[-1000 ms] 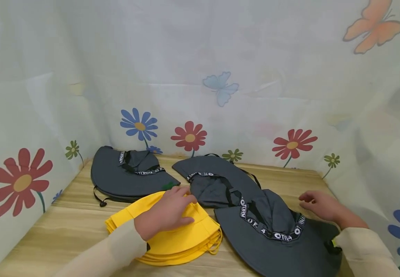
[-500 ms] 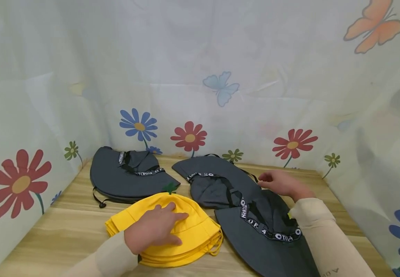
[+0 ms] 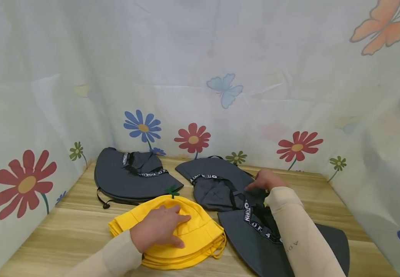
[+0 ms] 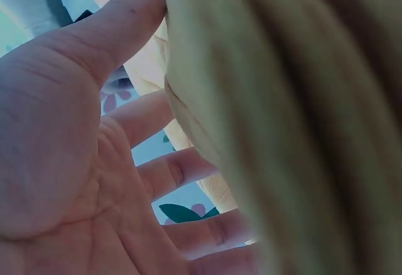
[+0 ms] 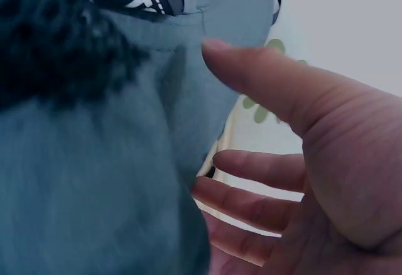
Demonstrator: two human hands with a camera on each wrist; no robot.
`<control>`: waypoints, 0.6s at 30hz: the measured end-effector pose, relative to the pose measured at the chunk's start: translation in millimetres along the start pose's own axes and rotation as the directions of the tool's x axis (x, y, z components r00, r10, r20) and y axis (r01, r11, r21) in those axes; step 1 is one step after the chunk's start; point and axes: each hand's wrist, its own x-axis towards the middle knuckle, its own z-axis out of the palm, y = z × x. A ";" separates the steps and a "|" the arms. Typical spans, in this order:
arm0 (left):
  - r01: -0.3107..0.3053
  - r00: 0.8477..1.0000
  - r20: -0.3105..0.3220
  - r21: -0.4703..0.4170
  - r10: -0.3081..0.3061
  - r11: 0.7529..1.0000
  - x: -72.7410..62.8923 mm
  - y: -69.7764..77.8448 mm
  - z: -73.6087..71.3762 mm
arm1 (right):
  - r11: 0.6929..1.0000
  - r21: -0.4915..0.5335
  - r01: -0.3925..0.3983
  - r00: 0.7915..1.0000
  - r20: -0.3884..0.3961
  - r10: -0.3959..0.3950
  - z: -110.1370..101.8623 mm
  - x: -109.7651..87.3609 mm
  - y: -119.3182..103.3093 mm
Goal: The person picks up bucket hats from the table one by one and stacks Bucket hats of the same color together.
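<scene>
My left hand (image 3: 158,230) rests with spread fingers on a stack of folded yellow hats (image 3: 200,232), whose top one has a green leaf-shaped tip (image 3: 173,191). Seen from the left wrist, the fingers are extended against the yellow cloth (image 4: 251,112), thumb apart. My right hand (image 3: 268,180) reaches over the middle dark grey wide-brimmed hat (image 3: 200,167). Its thumb lies near the grey cloth (image 5: 94,193) in the right wrist view, apart from the fingers, which are partly hidden. My right forearm crosses above the front dark grey hat (image 3: 241,234), which bears a lettered black band.
Another dark grey hat (image 3: 113,177) lies folded at the back left, its cord and toggle (image 3: 106,206) trailing on the wooden table (image 3: 65,231). A white sheet (image 3: 172,57) printed with flowers and butterflies closes off the back and both sides.
My right hand has moved left and away from the table's right side, to over the middle dark hat. My left hand has slid slightly down the yellow hat, uncovering its green tip.
</scene>
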 end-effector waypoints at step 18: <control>-0.004 1.000 0.024 0.033 0.003 0.999 2.0 -2.8 -0.1 | 0.994 0.005 -0.106 0.994 0.013 0.106 15.9 13.1 -7.3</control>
